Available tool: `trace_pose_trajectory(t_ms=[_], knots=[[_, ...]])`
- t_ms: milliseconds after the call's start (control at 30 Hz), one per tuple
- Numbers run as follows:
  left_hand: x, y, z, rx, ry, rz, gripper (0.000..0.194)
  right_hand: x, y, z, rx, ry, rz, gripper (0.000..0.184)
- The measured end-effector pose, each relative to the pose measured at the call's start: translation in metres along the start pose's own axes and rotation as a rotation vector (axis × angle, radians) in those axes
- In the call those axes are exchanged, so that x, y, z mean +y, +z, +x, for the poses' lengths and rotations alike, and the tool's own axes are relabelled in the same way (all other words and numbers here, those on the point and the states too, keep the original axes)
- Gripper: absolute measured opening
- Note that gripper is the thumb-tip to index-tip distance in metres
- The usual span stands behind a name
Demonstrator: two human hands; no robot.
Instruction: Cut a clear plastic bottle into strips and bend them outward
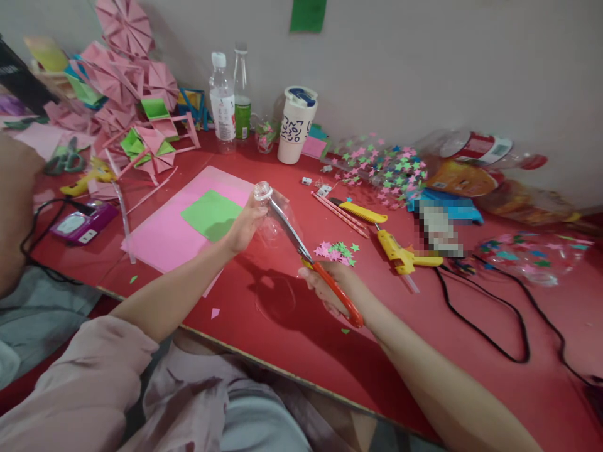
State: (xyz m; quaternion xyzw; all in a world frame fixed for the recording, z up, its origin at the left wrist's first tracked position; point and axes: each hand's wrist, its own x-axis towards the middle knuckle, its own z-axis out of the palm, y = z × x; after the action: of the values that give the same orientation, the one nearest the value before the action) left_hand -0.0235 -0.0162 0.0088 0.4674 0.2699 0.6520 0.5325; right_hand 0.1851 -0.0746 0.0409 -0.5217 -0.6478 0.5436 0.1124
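A clear, ribbed plastic bottle top (276, 227) with a white ring round its neck is held just above the red table (282, 370), and it serves here as the middle of a clock dial. The left hand (245, 225) comes in from 8 o'clock, its fingers closed on the neck. The right hand (332, 290), at 4 to 5 o'clock, has its fingers wrapped round the handles of a pair of red-handled metal scissors (336, 294); the blades point toward 11 o'clock and overlap the bottle top just below the ring, though whether they bite into the plastic cannot be told. At 9 o'clock a green paper square (211, 215) lies on large pink paper sheets (162, 242). Small pink and green paper stars (335, 252) are heaped at 4 o'clock, near the right hand. Toward 3 o'clock lies a yellow-and-black plastic cutter (362, 211), with a yellow glue gun (399, 252) farther out. A white patterned tumbler (296, 129) with a blue-and-white lid stands between 12 and 1 o'clock, and two clear bottles (223, 113) stand at 11. Toward 10 o'clock sits a folded pink paper construction (157, 141).
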Motion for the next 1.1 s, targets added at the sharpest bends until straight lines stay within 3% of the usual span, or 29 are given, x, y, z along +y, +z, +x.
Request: trace_pose_trajectory(t_ms=[200,400,600,767,933,1100], knots=[[-0.001,-0.003,-0.001,-0.012,0.004,0.048,0.029,0.0,0.0,0.002,0.006,0.019,-0.01,0.052],[0.0,0.001,0.002,0.091,-0.037,-0.005,0.028,-0.005,0.0,0.0,-0.026,0.045,0.023,0.056],[0.008,-0.011,0.011,0.215,-0.095,-0.134,0.021,-0.002,-0.006,0.003,-0.03,0.062,0.008,0.055],[0.007,-0.014,0.012,0.217,-0.159,-0.147,0.021,-0.002,-0.004,0.004,-0.002,0.098,0.06,0.055],[0.005,-0.015,0.014,0.268,-0.187,-0.17,0.022,0.0,-0.008,0.003,0.015,0.038,0.022,0.056],[0.005,-0.026,0.02,0.316,-0.189,-0.173,0.033,0.001,-0.019,0.001,0.023,-0.084,-0.218,0.059]])
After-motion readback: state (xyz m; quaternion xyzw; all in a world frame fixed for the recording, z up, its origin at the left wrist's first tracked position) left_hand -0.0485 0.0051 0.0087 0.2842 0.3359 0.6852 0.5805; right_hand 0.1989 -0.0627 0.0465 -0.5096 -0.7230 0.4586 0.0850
